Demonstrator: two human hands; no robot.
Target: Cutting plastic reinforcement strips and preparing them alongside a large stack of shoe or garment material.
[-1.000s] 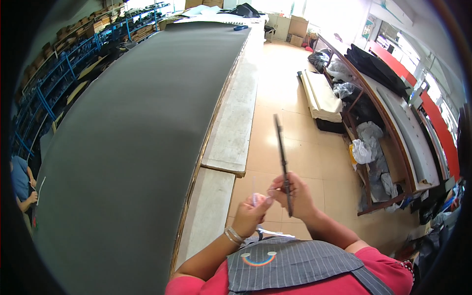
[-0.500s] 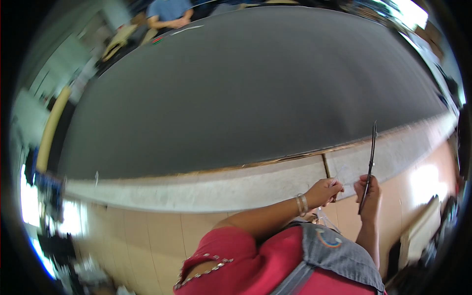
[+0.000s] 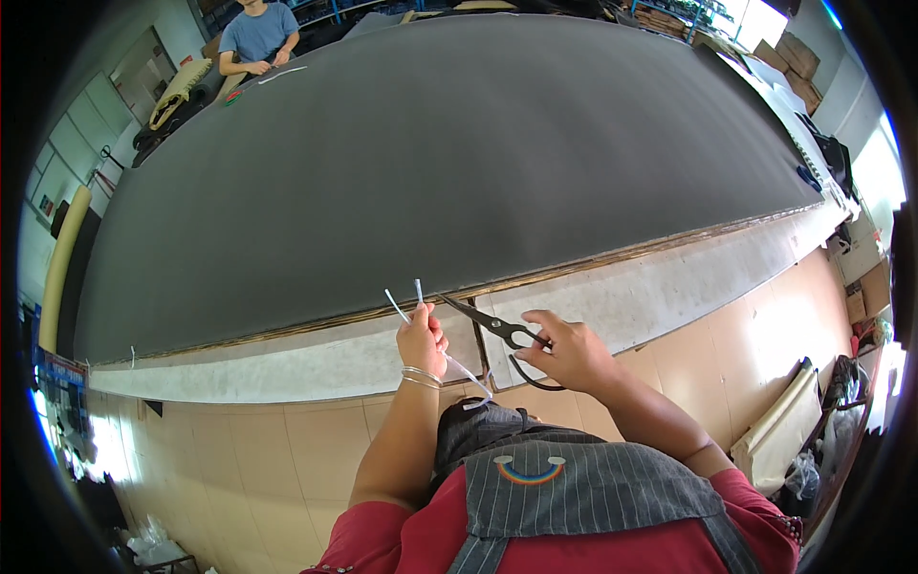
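My left hand [image 3: 422, 342] is closed around a thin white strip [image 3: 466, 371]. Two ends of it stick up above the fist, and the rest trails down toward my apron. In my right hand [image 3: 574, 354] is a pair of black scissors [image 3: 494, 325], with fingers about the handle loops. Its blades point left toward my left hand, their tips close beside the fist. Both hands are over the near edge of a large table spread with dark grey sheet material [image 3: 459, 163]. Layered brown edges show along the near side of that material.
Along the table's near side runs a pale bare strip [image 3: 287, 368]. At the far left a person in a blue shirt [image 3: 260, 38] has both hands by the table edge. A yellow roll [image 3: 65, 268] stands at left. Dark blue-handled scissors [image 3: 809, 177] lie at the right edge.
Both hands have shifted left in the view. The scissors have tipped from upright to pointing left at the left hand. The strip's two ends now stand clearly above my left fist.
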